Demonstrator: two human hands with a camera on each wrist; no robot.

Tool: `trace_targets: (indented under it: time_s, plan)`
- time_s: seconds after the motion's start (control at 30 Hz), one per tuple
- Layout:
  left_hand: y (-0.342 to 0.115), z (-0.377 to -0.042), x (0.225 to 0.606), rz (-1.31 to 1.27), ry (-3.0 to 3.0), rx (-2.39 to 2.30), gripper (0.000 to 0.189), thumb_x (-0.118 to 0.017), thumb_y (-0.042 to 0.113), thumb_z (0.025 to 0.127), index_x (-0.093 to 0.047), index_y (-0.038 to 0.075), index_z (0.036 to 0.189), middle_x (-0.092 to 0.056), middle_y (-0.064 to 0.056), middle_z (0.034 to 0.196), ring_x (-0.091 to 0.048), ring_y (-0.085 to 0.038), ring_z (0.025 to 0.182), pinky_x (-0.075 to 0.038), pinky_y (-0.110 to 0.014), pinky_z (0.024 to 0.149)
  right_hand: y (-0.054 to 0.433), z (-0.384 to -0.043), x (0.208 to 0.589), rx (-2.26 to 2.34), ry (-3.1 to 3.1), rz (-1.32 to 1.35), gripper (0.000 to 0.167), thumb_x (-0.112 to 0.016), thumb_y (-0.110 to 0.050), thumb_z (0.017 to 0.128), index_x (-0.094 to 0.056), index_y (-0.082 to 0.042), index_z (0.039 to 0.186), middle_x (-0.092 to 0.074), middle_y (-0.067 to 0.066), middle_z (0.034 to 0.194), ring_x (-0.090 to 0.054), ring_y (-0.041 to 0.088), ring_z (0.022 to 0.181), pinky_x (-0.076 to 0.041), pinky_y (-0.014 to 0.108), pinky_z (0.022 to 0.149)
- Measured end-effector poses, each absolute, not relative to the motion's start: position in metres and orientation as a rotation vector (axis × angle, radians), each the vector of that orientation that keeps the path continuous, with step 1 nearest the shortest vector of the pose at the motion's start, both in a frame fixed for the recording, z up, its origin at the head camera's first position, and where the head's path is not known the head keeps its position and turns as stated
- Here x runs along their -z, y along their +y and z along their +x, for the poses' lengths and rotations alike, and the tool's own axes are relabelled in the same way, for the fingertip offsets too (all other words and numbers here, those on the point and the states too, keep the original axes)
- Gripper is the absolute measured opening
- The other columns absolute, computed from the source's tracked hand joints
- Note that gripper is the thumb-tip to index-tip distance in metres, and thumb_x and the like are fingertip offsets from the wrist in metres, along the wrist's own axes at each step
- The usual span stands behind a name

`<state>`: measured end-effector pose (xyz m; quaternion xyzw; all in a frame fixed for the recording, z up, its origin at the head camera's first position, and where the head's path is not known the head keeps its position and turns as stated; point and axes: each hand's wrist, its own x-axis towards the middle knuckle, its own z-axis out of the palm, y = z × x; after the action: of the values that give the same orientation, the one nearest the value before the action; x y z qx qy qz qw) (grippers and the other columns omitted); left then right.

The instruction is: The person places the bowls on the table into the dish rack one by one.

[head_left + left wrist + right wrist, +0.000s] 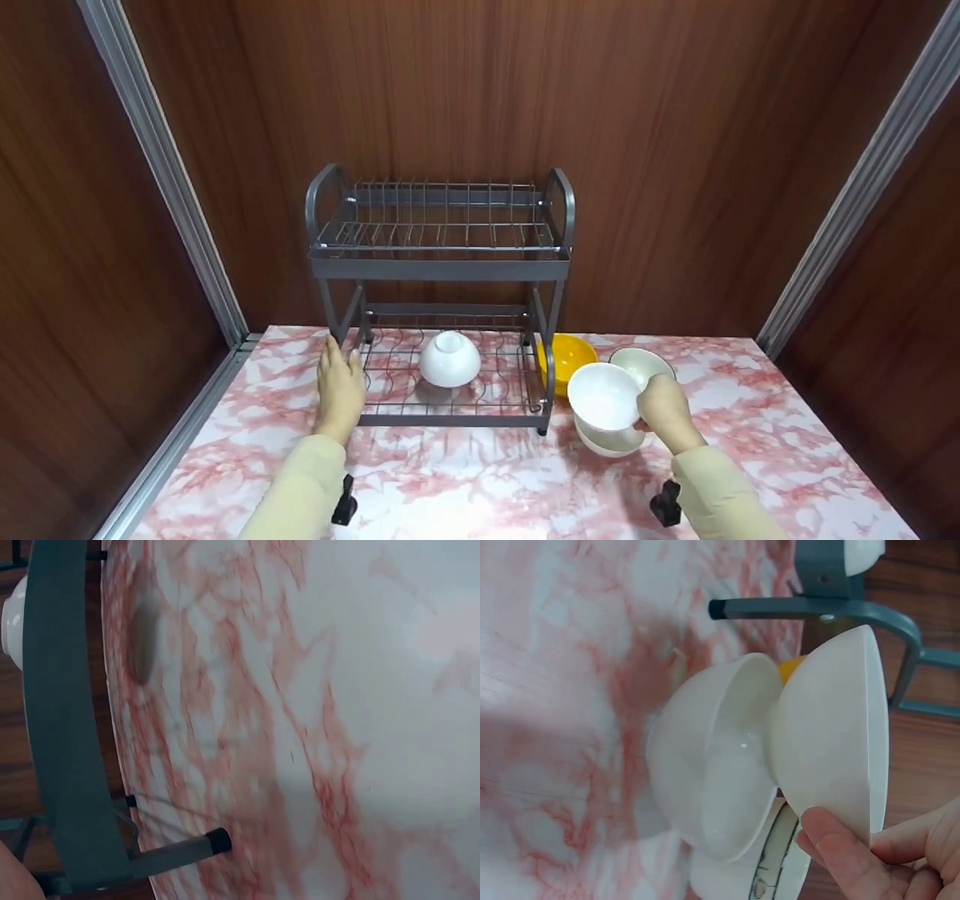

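Observation:
My right hand [665, 411] pinches the rim of a white bowl [604, 396] between thumb and fingers. In the right wrist view that held bowl [825, 727] is just above another white bowl [697, 757] on the table; whether they touch I cannot tell. My left hand [339, 388], its fingers straight, lies against or close beside the left side of a grey two-tier dish rack [439, 270]. Upside down on the rack's lower tier sits one white bowl [450, 361].
Right of the rack are a yellow bowl [571, 358] and a white bowl with a dark patterned rim [645, 363]. The table [450, 480] has a red-and-white marbled top. Brown wood-grain panels [660, 150] stand behind it and on both sides.

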<state>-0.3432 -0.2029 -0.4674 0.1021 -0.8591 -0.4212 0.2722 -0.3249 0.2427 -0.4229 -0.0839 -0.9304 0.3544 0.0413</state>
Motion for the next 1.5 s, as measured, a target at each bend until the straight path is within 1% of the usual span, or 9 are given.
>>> trace_targets:
  time_s: [0.13, 0.23, 0.47, 0.7, 1.07, 1.17, 1.3, 1.4, 1.5]
  plan:
    - [-0.196, -0.339, 0.467, 0.309, -2.297, 1.169, 0.059, -0.041, 0.019, 0.097, -0.016, -0.007, 0.144, -0.022, -0.029, 0.148, -0.019, -0.044, 0.137, -0.015, -0.052, 0.114, 0.240, -0.323, 0.419, -1.037, -2.847, -0.222, 0.024, -0.033, 0.009, 0.078, -0.053, 0.018, 0.088, -0.062, 0.032, 0.070, -0.061, 0.019, 0.039, -0.052, 0.027, 0.041]
    - [-0.191, -0.337, 0.467, 0.313, -2.287, 1.181, 0.058, -0.043, 0.018, 0.096, -0.019, -0.007, 0.143, -0.023, -0.028, 0.147, -0.017, -0.044, 0.137, -0.012, -0.052, 0.114, 0.238, -0.322, 0.416, -1.029, -2.832, -0.203, 0.021, -0.033, 0.009, 0.077, -0.052, 0.014, 0.080, -0.062, 0.030, 0.066, -0.056, 0.012, 0.034, -0.050, 0.025, 0.038]
    - [-0.182, -0.334, 0.468, 0.312, -2.238, 1.185, 0.056, -0.046, 0.016, 0.094, -0.027, -0.007, 0.140, -0.027, -0.028, 0.145, -0.014, -0.043, 0.138, -0.008, -0.051, 0.115, 0.229, -0.317, 0.406, -1.056, -2.801, -0.132, 0.016, -0.035, 0.007, 0.078, -0.047, 0.004, 0.068, -0.058, 0.018, 0.060, -0.054, 0.009, 0.035, -0.051, 0.025, 0.040]
    - [-0.166, -0.331, 0.467, 0.258, -2.219, 1.248, 0.054, -0.048, 0.016, 0.093, -0.030, -0.003, 0.140, -0.024, -0.024, 0.147, -0.012, -0.043, 0.137, -0.010, -0.055, 0.113, 0.215, -0.310, 0.395, -1.070, -2.762, -0.055, 0.014, -0.042, 0.006, 0.082, -0.050, 0.007, 0.070, -0.057, 0.016, 0.060, -0.052, 0.006, 0.036, -0.050, 0.023, 0.040]
    - [-0.116, -0.323, 0.456, -0.062, -2.107, 1.573, 0.047, -0.047, 0.009, 0.093, -0.034, 0.000, 0.137, -0.022, -0.018, 0.146, -0.018, -0.039, 0.135, -0.021, -0.057, 0.110, 0.186, -0.300, 0.384, -1.112, -2.724, 0.001, 0.015, -0.048, 0.002, 0.085, -0.051, 0.002, 0.070, -0.053, 0.007, 0.057, -0.052, 0.009, 0.040, -0.047, 0.022, 0.040]
    - [-0.102, -0.314, 0.449, -0.139, -2.131, 1.776, 0.048, -0.044, 0.014, 0.095, -0.030, 0.006, 0.141, -0.017, -0.016, 0.150, -0.021, -0.040, 0.135, -0.025, -0.058, 0.109, 0.179, -0.297, 0.383, -1.137, -2.695, 0.020, 0.016, -0.049, 0.002, 0.086, -0.050, 0.001, 0.070, -0.054, 0.007, 0.059, -0.052, 0.009, 0.040, -0.047, 0.022, 0.040]
    - [-0.086, -0.303, 0.443, -0.249, -2.132, 2.083, 0.050, -0.038, 0.024, 0.098, -0.024, 0.010, 0.144, -0.016, -0.018, 0.151, -0.021, -0.043, 0.136, -0.022, -0.058, 0.110, 0.168, -0.293, 0.381, -1.133, -2.664, 0.043, 0.015, -0.052, 0.002, 0.085, -0.051, 0.001, 0.070, -0.055, 0.009, 0.062, -0.050, 0.008, 0.040, -0.046, 0.022, 0.040]
    - [-0.077, -0.297, 0.442, -0.366, -2.103, 2.238, 0.053, -0.038, 0.027, 0.097, -0.024, 0.007, 0.144, -0.022, -0.022, 0.149, -0.020, -0.040, 0.138, -0.018, -0.056, 0.112, 0.161, -0.289, 0.381, -1.157, -2.646, 0.055, 0.012, -0.053, 0.002, 0.084, -0.053, 0.002, 0.073, -0.056, 0.010, 0.063, -0.050, 0.008, 0.039, -0.047, 0.022, 0.040]
    - [-0.069, -0.292, 0.443, -0.502, -2.054, 2.341, 0.061, -0.043, 0.031, 0.096, -0.021, 0.000, 0.144, -0.026, -0.023, 0.148, -0.025, -0.038, 0.138, -0.019, -0.051, 0.114, 0.155, -0.286, 0.380, -1.193, -2.635, 0.064, 0.011, -0.054, 0.002, 0.085, -0.054, 0.003, 0.074, -0.056, 0.010, 0.064, -0.050, 0.008, 0.040, -0.048, 0.022, 0.040]
